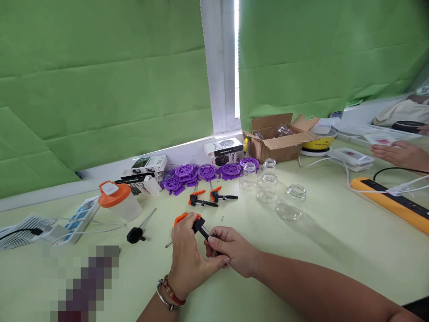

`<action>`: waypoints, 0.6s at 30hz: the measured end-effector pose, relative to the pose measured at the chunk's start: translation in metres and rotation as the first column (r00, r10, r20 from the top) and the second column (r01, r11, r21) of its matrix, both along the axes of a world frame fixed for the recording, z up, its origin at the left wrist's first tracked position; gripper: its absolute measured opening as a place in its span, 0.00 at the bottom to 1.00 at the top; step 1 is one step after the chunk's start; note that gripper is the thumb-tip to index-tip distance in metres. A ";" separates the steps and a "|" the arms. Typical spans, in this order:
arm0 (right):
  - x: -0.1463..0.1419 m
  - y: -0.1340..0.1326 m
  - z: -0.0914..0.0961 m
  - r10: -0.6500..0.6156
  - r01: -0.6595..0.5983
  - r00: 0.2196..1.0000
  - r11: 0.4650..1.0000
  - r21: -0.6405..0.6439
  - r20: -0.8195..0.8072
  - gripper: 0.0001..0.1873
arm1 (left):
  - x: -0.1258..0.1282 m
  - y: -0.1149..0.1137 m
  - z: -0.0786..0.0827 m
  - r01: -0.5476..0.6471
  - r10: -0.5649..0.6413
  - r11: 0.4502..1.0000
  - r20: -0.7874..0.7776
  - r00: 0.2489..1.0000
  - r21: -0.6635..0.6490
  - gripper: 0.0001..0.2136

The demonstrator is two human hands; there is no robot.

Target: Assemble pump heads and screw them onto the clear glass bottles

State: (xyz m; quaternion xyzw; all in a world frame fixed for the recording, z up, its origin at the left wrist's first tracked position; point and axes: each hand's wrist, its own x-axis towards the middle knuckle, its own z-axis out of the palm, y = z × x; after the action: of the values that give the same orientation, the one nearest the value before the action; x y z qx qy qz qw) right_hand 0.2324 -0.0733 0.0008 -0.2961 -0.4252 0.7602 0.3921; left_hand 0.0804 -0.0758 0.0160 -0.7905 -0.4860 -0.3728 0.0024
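Note:
Low in the middle of the pale green table (335,241), both my hands close around one small orange and black bar clamp (196,224). My left hand (187,259), with bracelets at the wrist, grips its orange head end. My right hand (231,250) pinches the black bar end with its fingers. Two more orange and black clamps (211,197) lie on the table just beyond my hands.
Purple plastic wheels (201,173) and small boxes (147,172) sit at the back. Several clear glass jars (268,185), an open cardboard box (279,136), an orange-lidded container (117,201), a black-handled tool (137,231), power strips (392,201). Another person's hand (398,154) at far right.

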 end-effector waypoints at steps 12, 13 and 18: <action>-0.002 0.001 -0.006 -0.023 0.027 0.989 0.999 -0.027 0.146 0.23 | 0.003 0.001 -0.006 0.013 -0.024 0.997 -0.140 0.990 -0.082 0.58; -0.002 0.001 -0.005 -0.028 0.033 0.988 0.999 -0.030 0.152 0.23 | 0.003 0.000 -0.006 0.015 -0.027 0.997 -0.142 0.990 -0.079 0.58; -0.002 0.000 -0.005 -0.049 0.056 0.984 0.998 -0.035 0.171 0.23 | 0.007 -0.002 -0.007 0.018 -0.029 0.997 -0.153 0.988 -0.075 0.56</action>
State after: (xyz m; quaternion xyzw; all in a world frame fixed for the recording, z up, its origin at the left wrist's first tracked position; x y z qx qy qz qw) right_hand 0.2302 -0.0731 -0.0042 -0.3787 -0.4341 0.7298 0.3682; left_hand 0.0877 -0.0775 0.0092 -0.8223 -0.4883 -0.2922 0.0064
